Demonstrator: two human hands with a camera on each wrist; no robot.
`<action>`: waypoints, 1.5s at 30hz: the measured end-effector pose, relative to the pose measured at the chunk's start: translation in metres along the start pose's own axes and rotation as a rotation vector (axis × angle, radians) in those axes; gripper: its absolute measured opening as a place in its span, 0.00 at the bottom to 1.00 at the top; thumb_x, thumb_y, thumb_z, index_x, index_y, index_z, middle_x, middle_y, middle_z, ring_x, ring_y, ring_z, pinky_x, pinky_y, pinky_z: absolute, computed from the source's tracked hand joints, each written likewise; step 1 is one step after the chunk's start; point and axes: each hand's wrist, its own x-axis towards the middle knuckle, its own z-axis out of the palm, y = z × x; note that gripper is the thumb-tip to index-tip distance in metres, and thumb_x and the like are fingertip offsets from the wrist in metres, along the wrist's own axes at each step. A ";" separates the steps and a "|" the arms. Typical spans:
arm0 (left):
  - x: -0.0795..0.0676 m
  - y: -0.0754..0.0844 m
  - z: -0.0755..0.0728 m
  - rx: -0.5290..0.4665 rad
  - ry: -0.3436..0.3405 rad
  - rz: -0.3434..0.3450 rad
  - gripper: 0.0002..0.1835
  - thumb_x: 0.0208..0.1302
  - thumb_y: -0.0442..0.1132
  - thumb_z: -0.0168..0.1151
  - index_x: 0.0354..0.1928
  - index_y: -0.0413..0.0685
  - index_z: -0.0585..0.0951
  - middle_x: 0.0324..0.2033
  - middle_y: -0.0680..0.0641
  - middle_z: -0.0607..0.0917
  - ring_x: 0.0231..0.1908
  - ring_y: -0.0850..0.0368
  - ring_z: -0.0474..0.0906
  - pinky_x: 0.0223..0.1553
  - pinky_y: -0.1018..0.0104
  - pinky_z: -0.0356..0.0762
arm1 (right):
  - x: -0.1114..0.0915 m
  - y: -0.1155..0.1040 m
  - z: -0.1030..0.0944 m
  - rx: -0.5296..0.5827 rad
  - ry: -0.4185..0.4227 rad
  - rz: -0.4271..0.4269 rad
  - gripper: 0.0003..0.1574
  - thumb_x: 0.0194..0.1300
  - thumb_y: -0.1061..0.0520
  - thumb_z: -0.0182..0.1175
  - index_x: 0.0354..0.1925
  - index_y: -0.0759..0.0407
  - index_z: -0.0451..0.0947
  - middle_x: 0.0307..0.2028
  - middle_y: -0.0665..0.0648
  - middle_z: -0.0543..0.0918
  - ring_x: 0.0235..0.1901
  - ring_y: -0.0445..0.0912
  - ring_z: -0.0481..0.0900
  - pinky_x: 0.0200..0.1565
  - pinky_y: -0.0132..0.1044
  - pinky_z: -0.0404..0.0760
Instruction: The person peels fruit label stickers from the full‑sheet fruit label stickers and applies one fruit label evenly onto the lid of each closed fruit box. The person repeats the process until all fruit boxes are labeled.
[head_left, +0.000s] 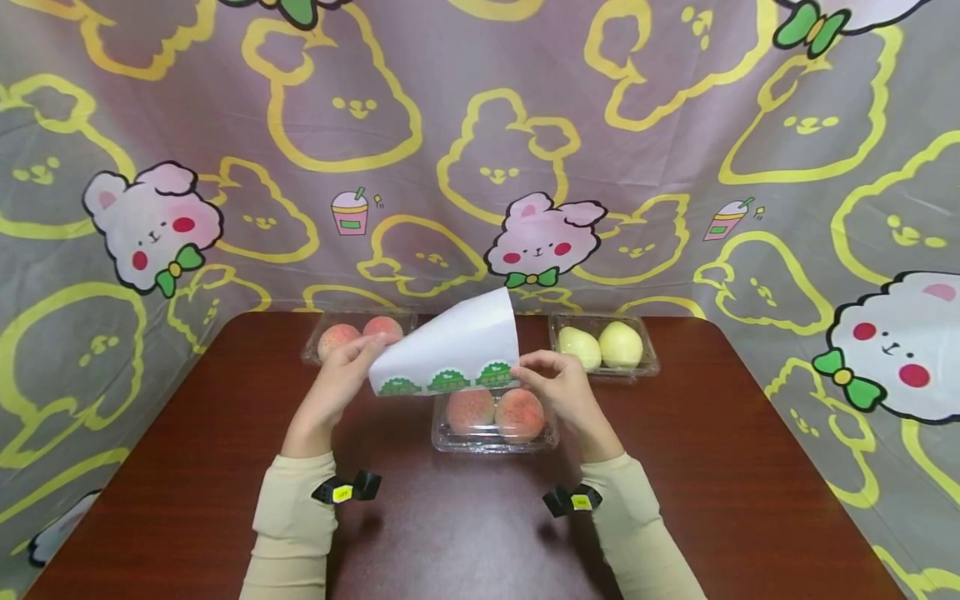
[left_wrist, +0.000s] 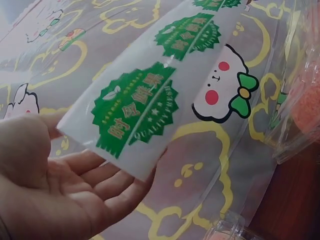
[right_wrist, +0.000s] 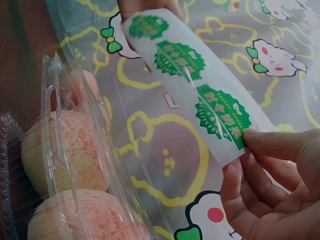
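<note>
A white sticker sheet with a row of green scalloped labels is held up between both hands, over a clear plastic box of peaches. The left hand grips the sheet's left end, its fingers behind the sheet in the left wrist view. At the other end, the right hand pinches the lower corner, with the thumb on the label side. The sheet bows upward and hides the back of the box. Two reddish peaches show through the clear lid.
Another clear box of peaches stands at the back left of the dark red table. At the back right is a box with two pale yellow fruits. A patterned cloth hangs behind the table.
</note>
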 end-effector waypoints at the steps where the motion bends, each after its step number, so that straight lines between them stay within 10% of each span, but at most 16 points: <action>1: 0.000 0.000 0.000 0.001 -0.019 0.002 0.25 0.74 0.48 0.46 0.61 0.35 0.74 0.48 0.47 0.80 0.41 0.73 0.74 0.47 0.79 0.72 | 0.000 0.000 -0.001 0.019 0.008 -0.002 0.13 0.60 0.66 0.63 0.40 0.78 0.79 0.29 0.51 0.86 0.27 0.34 0.81 0.36 0.29 0.83; 8: 0.003 -0.004 0.004 0.072 -0.079 0.029 0.24 0.72 0.45 0.52 0.60 0.32 0.72 0.49 0.34 0.82 0.38 0.76 0.76 0.45 0.79 0.74 | 0.000 -0.001 -0.002 0.111 0.085 -0.034 0.13 0.60 0.68 0.62 0.40 0.82 0.77 0.22 0.36 0.81 0.23 0.33 0.80 0.33 0.27 0.82; 16: 0.003 -0.003 0.010 -0.001 0.006 0.046 0.20 0.67 0.38 0.59 0.55 0.30 0.75 0.51 0.27 0.80 0.34 0.76 0.80 0.40 0.78 0.79 | 0.001 -0.004 -0.001 0.138 0.186 -0.044 0.12 0.58 0.71 0.63 0.38 0.82 0.77 0.20 0.35 0.81 0.21 0.33 0.79 0.28 0.24 0.79; 23: 0.002 0.001 0.016 -0.070 0.071 0.016 0.19 0.64 0.35 0.61 0.53 0.29 0.76 0.38 0.49 0.88 0.33 0.77 0.81 0.39 0.77 0.80 | 0.001 -0.002 0.001 0.080 0.315 -0.092 0.09 0.55 0.68 0.68 0.34 0.74 0.80 0.21 0.35 0.80 0.24 0.32 0.75 0.27 0.24 0.73; 28: 0.002 0.002 0.018 -0.116 0.083 0.017 0.19 0.63 0.33 0.62 0.52 0.27 0.75 0.29 0.65 0.84 0.33 0.76 0.83 0.38 0.78 0.80 | 0.001 0.001 0.002 0.035 0.340 -0.172 0.09 0.55 0.67 0.68 0.36 0.71 0.82 0.27 0.50 0.86 0.28 0.31 0.79 0.31 0.22 0.77; 32: 0.002 0.002 0.018 -0.113 0.087 0.016 0.19 0.63 0.33 0.62 0.52 0.28 0.76 0.32 0.58 0.87 0.34 0.75 0.83 0.38 0.79 0.80 | 0.000 0.000 0.002 -0.003 0.329 -0.189 0.11 0.55 0.67 0.68 0.39 0.70 0.84 0.32 0.67 0.86 0.28 0.29 0.79 0.31 0.21 0.77; 45: 0.002 0.004 0.018 -0.087 0.101 0.012 0.18 0.64 0.33 0.62 0.52 0.28 0.76 0.41 0.39 0.87 0.33 0.78 0.82 0.37 0.80 0.80 | -0.002 -0.005 0.000 -0.024 0.251 -0.099 0.14 0.53 0.68 0.69 0.41 0.71 0.84 0.34 0.73 0.84 0.29 0.30 0.77 0.31 0.20 0.77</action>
